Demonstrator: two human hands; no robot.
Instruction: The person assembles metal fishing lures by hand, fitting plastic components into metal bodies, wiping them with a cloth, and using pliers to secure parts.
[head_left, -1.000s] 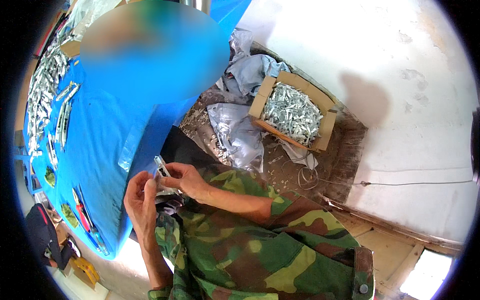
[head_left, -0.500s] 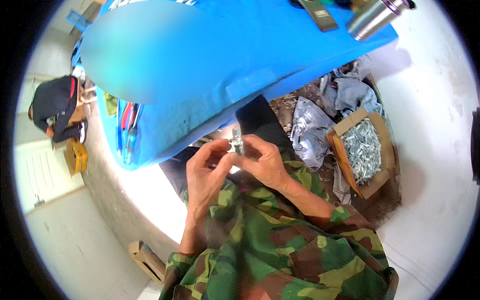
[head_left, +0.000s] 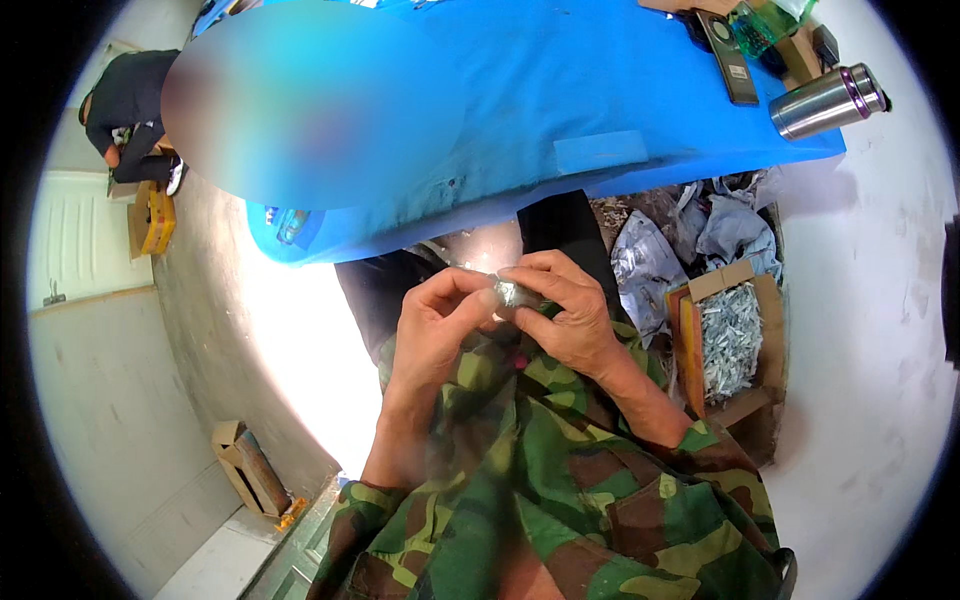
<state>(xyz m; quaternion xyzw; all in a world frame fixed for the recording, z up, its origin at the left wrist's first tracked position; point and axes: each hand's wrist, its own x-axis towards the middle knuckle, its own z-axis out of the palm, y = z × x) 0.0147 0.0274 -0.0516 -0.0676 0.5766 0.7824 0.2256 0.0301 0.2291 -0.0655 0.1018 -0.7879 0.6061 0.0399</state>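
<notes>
A small silvery piece [head_left: 509, 293] sits between the person's two hands, above the lap and just short of the near edge of the blue-covered worktop [head_left: 520, 110]. The right hand [head_left: 575, 315] has its fingers closed on it: the forefinger lies across the upper side, the thumb presses from below, and a bright, shiny patch shows between them. The left hand [head_left: 430, 330] comes in from the other side, thumb and forefinger drawn nearly together with their tips at the piece's left end; whether they grip it or only touch it cannot be told.

Both ends of the piece are covered by the fingers, so its full shape is hard to make out. The curled lower fingers of the left hand are partly hidden behind its thumb. A blurred oval hides much of the worktop's left part and one side of another person [head_left: 130, 95] in dark clothing. A blue tool [head_left: 291, 226] at the worktop's near left corner is too small to identify. The worktop's far side is cut off by the upper edge, and glare washes out the floor [head_left: 310, 360] left of the lap.
</notes>
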